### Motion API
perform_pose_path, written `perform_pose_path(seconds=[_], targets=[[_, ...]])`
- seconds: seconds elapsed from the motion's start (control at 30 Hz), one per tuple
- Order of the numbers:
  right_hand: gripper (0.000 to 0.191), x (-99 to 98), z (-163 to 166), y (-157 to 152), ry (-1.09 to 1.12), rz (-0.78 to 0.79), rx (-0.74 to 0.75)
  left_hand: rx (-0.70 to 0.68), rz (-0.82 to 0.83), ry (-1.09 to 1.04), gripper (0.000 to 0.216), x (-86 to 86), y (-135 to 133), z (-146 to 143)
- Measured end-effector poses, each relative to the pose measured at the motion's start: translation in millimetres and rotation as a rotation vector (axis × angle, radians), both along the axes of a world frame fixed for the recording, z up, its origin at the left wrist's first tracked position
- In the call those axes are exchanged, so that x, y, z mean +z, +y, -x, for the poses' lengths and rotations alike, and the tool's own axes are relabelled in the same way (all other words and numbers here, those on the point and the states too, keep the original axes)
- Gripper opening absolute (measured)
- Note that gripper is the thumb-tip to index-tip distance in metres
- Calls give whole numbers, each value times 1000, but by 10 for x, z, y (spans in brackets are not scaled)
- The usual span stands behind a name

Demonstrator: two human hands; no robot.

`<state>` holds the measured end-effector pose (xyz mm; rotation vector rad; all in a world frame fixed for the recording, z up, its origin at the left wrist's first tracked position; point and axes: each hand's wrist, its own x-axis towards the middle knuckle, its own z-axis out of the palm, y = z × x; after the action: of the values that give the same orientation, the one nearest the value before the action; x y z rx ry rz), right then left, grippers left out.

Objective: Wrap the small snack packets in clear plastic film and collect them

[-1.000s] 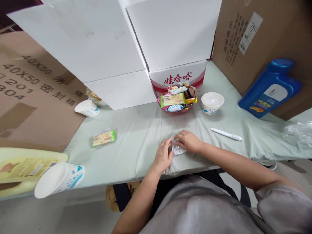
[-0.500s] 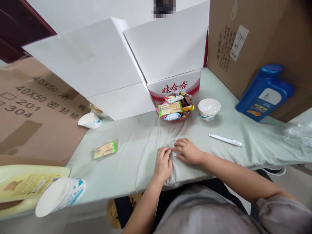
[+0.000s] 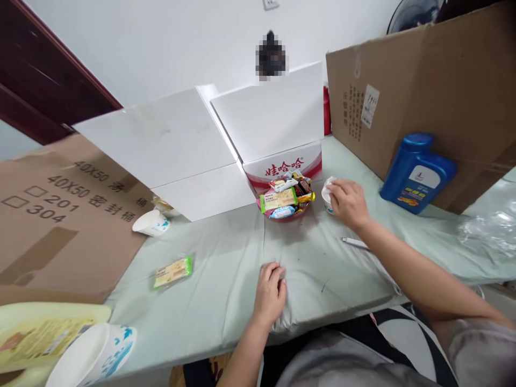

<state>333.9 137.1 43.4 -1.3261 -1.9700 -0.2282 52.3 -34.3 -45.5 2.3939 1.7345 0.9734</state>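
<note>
My right hand (image 3: 350, 203) is at the small white paper bowl (image 3: 328, 207) with the blue pattern. Its fingers are bent and closed over the rim, against crumpled whitish plastic film (image 3: 329, 183); the fingertips are partly hidden. Palm down on the cloth near the front edge, my left hand (image 3: 271, 292) holds nothing, its fingers slightly bent and the thumb apart. Beyond it stands a red bowl (image 3: 284, 217) heaped with wrapped snacks (image 3: 282, 200). A white pen (image 3: 355, 243) lies partly behind my right forearm.
White boxes (image 3: 181, 142) stand at the back, with cardboard boxes (image 3: 60, 226) (image 3: 403, 97) either side. A blue bottle (image 3: 415, 177) leans at right. To the left are a wrapped biscuit pack (image 3: 173, 272), tipped paper cups (image 3: 151, 223) (image 3: 116, 352) and a yellow bottle (image 3: 48, 333).
My right hand has moved from beside my left hand, forward and right to the paper bowl. The crumpled clear plastic under it no longer lies on the cloth. My left hand stays put; the view has tilted up.
</note>
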Motion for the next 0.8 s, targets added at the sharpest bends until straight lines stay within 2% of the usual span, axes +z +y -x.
perform_pose_path(seconds=[0.07,0.13,0.17,0.23,0.3,0.4,0.47,0.53,0.63,0.7,0.8], targets=[[41,11,-146,200,-119,186,-88,-2,6,-8,28,9,-4,-7],[46,-54,-212,319,-239,400,-117,-5,7,-15,28,13,-7,-11],[48,-97,-221,346,-283,457,-125,-6,7,-18,28,14,-9,-12],[50,-168,-204,342,-336,435,-139,-6,11,-23,28,15,-10,-14],[50,-201,-160,280,-359,317,-154,-4,20,-30,27,18,-11,-18],[45,-188,-84,155,-359,150,-145,-2,48,-33,26,33,-15,-26],[41,-161,-47,95,-342,93,-143,-1,68,-36,27,46,-20,-31],[37,-133,-27,70,-342,120,-165,1,76,-41,27,56,-24,-34],[30,-97,-7,83,-409,261,-201,0,73,-40,27,55,-23,-29],[32,-81,29,92,-450,308,-197,-6,74,-30,27,42,-19,-17],[42,-87,157,75,-484,293,-103,-15,69,-13,26,6,-7,10]])
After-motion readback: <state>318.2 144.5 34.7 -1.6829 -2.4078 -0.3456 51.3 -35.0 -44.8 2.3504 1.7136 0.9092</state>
